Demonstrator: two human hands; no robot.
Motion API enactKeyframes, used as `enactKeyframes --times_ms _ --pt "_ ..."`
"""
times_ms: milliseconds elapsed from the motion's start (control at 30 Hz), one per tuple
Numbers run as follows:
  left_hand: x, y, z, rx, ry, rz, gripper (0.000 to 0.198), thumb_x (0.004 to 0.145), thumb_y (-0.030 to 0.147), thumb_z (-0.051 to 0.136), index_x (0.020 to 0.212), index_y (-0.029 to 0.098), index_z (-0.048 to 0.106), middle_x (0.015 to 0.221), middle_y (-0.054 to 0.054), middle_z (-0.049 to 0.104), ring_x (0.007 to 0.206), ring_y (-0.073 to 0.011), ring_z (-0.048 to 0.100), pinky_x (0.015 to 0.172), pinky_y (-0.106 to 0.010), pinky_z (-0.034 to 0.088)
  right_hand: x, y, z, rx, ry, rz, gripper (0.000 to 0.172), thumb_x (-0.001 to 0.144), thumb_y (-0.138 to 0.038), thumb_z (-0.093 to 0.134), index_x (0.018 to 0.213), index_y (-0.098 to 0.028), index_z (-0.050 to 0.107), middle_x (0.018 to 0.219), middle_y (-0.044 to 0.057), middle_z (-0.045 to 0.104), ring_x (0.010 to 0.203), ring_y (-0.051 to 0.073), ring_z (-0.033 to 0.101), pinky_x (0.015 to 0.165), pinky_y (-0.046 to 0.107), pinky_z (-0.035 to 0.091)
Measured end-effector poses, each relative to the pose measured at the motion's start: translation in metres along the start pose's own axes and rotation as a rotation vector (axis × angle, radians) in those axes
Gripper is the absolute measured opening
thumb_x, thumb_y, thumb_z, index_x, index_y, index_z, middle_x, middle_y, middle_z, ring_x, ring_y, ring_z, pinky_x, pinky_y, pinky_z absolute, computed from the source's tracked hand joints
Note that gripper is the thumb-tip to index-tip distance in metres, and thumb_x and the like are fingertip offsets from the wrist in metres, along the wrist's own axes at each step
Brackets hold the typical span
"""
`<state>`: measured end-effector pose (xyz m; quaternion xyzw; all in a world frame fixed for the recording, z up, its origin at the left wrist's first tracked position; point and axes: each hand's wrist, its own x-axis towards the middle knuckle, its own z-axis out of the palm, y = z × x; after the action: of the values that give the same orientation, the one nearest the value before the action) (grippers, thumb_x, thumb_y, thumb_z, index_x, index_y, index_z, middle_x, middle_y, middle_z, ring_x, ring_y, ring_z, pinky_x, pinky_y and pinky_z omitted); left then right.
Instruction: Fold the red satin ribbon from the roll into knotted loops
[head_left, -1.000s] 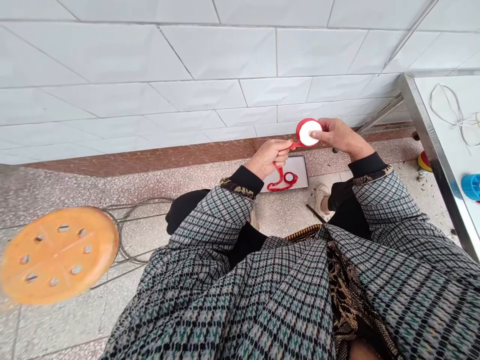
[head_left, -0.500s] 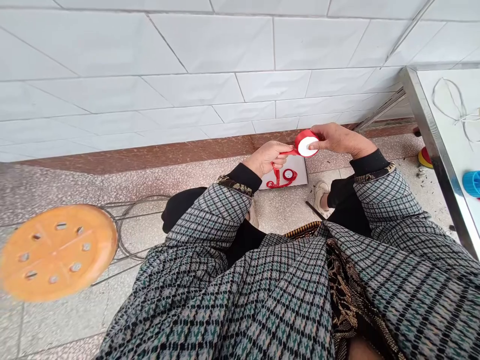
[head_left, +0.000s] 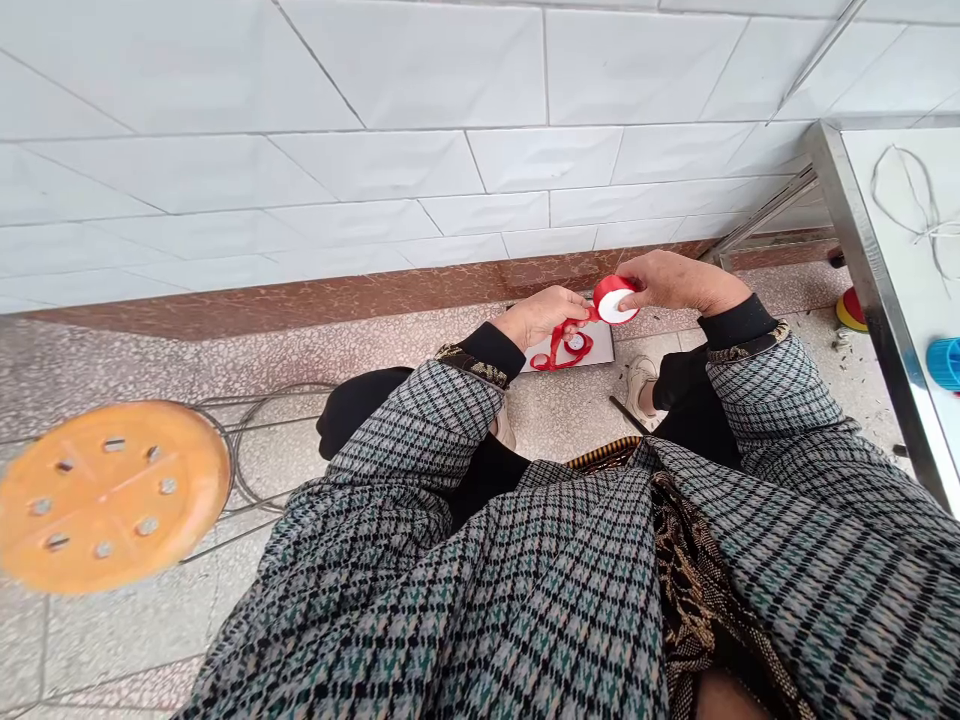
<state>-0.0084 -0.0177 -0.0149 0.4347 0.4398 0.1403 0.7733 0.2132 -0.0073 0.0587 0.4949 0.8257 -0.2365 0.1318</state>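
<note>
In my right hand [head_left: 667, 282] is a roll of red ribbon [head_left: 609, 290] with a white face, gripped at its edge between thumb and fingers. My left hand [head_left: 546, 316] is to its left, fingertips pinched on the loose strip of ribbon [head_left: 589, 315] coming off the roll. From that hand the strip hangs down in red loops [head_left: 559, 358]. Below both hands a flat white surface [head_left: 602, 346] with a dark edge lies near the floor. On or above it shows a small round white piece with a red ring [head_left: 576, 343]; its kind is unclear.
An orange round stool [head_left: 112, 500] with holes and thin metal legs stands at left. At right is a metal-edged table [head_left: 855, 230] bearing a coil of thin wire [head_left: 919, 200] and a blue plastic container [head_left: 943, 364]. A tiled wall [head_left: 450, 80] rises ahead. My shoes [head_left: 641, 385] are on the floor.
The roll has tilted and shifted slightly right and down in my right hand. The hanging ribbon lies differently, closer over the round piece. The camera view has shifted slightly.
</note>
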Motion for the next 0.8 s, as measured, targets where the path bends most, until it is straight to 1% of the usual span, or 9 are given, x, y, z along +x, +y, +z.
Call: enactKeyframes --times_ms 100,167,300,367,433,500,600,700,800 --pt "0.002 -0.001 0.000 -0.054 0.010 -0.044 0.039 0.090 -0.005 0.063 0.055 0.013 0.060 0.053 -0.001 0.051 0.037 -0.0027 0.032 0.041 -0.017 0.020 0.003 0.000 0.005 -0.085 -0.004 -0.019 0.008 0.098 -0.025 0.077 0.104 -0.020 0.079 0.102 0.010 0.081 0.087 0.025 0.068 0.076 0.038 0.041" --pt "0.005 -0.002 0.001 -0.093 0.023 -0.074 0.041 0.091 0.000 0.065 0.054 0.014 0.056 0.052 0.000 0.048 0.037 -0.0018 0.026 0.040 -0.017 0.014 0.004 -0.001 0.008 -0.135 -0.001 -0.019 0.007 0.098 -0.025 0.080 0.102 -0.020 0.079 0.102 0.011 0.082 0.089 0.026 0.070 0.075 0.039 0.041" --pt "0.009 -0.008 0.004 -0.152 0.029 -0.054 0.050 0.102 0.026 0.071 0.057 0.017 0.051 0.055 0.001 0.045 0.040 -0.0015 0.022 0.042 -0.019 0.010 0.003 -0.010 0.010 -0.214 -0.030 0.003 0.014 0.098 -0.029 0.082 0.107 -0.018 0.080 0.111 0.014 0.084 0.096 0.030 0.075 0.074 0.039 0.041" --pt "0.011 -0.012 0.006 -0.153 0.027 -0.022 0.053 0.102 0.040 0.075 0.060 0.018 0.052 0.058 0.001 0.044 0.041 -0.0013 0.022 0.044 -0.020 0.009 0.001 -0.019 0.009 -0.277 -0.051 0.015 0.015 0.099 -0.028 0.081 0.110 -0.017 0.081 0.115 0.015 0.084 0.098 0.031 0.077 0.072 0.038 0.040" --pt "0.012 -0.014 0.008 -0.139 0.040 -0.008 0.057 0.101 0.048 0.077 0.060 0.018 0.051 0.058 0.002 0.042 0.043 -0.0014 0.021 0.045 -0.021 0.007 0.000 -0.027 0.008 -0.342 -0.053 0.017 0.017 0.100 -0.026 0.081 0.113 -0.015 0.081 0.119 0.017 0.084 0.100 0.032 0.078 0.069 0.037 0.039" --pt "0.012 -0.015 0.010 -0.127 0.049 -0.002 0.058 0.100 0.051 0.078 0.060 0.018 0.051 0.057 0.003 0.040 0.044 -0.0014 0.020 0.046 -0.022 0.006 0.000 -0.035 0.007 -0.384 -0.041 0.016 0.021 0.099 -0.026 0.082 0.114 -0.012 0.081 0.121 0.020 0.083 0.101 0.034 0.079 0.068 0.037 0.038" --pt "0.013 -0.014 0.011 -0.098 0.045 0.004 0.058 0.099 0.047 0.080 0.059 0.019 0.050 0.056 0.004 0.037 0.044 -0.0012 0.018 0.047 -0.023 0.005 -0.001 -0.040 0.006 -0.400 -0.020 0.016 0.022 0.100 -0.027 0.081 0.115 -0.011 0.081 0.122 0.022 0.083 0.105 0.036 0.079 0.069 0.038 0.040" --pt "0.013 -0.014 0.010 -0.083 0.040 0.011 0.059 0.100 0.047 0.079 0.058 0.020 0.047 0.055 0.006 0.032 0.044 -0.0015 0.018 0.047 -0.023 0.005 -0.001 -0.040 0.006 -0.393 0.003 0.000 0.022 0.101 -0.026 0.080 0.117 -0.010 0.080 0.122 0.022 0.082 0.111 0.037 0.077 0.074 0.038 0.044" --pt "0.013 -0.014 0.009 -0.123 0.055 0.023 0.057 0.097 0.046 0.083 0.060 0.020 0.049 0.055 0.005 0.037 0.044 -0.0020 0.020 0.046 -0.023 0.006 0.000 -0.037 0.007 -0.344 0.030 -0.021 0.020 0.098 -0.022 0.081 0.114 -0.010 0.080 0.120 0.022 0.081 0.115 0.038 0.074 0.082 0.039 0.048"
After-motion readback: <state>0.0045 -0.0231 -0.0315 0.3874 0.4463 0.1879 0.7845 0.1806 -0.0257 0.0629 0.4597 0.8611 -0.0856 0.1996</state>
